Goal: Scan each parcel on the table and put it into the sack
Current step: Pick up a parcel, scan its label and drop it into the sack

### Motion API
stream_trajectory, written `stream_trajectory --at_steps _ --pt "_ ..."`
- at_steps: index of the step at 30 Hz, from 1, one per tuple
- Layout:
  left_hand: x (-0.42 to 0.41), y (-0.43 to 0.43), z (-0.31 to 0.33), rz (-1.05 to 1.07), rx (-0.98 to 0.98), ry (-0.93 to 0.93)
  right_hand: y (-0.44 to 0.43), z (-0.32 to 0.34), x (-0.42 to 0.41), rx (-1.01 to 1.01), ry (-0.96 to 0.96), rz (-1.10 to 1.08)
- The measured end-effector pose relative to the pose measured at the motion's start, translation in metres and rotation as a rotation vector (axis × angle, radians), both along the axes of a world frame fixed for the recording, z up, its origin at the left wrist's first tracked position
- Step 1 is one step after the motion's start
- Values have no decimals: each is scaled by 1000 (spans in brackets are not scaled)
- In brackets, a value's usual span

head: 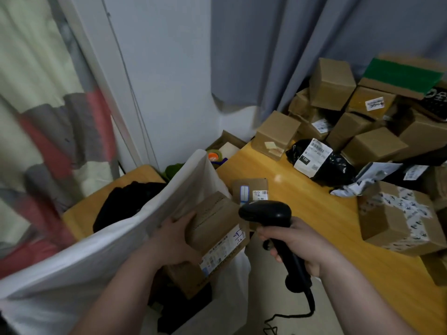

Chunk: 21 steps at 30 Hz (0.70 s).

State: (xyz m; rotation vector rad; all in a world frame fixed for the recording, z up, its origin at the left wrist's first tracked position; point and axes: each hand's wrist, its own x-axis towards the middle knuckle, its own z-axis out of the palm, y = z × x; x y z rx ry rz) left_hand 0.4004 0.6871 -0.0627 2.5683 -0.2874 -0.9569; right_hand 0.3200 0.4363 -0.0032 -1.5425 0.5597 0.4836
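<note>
Over the white fabric sack (72,257), the left hand (173,240) grips a brown cardboard parcel (215,228); just right, the right hand (294,245) clasps a black handheld scanner (278,228).

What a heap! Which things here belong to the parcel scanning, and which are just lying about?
Belong: scanner in right hand; cardboard parcel gripped by left hand at the white sack; piled parcels on the table.
Lying about: tape roll; dark cloth; grey curtain.

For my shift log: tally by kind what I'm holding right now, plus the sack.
box: 1, in left hand
scanner: 1, in right hand
sack: 1
Total: 3
</note>
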Motion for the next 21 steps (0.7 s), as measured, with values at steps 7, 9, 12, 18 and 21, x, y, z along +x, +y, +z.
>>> stream_trajectory --at_steps 7,9,12,18,21 --pt "0 -8 -22 55 26 -34 3 -34 19 5 47 -104" --pt "2 -21 -28 92 17 -39 -1 -48 28 -14 56 -205" --pt "3 -39 -35 152 17 -51 -10 -63 43 29 73 -306" --pt "6 -42 -43 234 -19 -28 -15 -87 79 -86 -8 -394" --pt "9 -44 -38 233 -35 -34 -12 -103 91 -349 -36 -325"
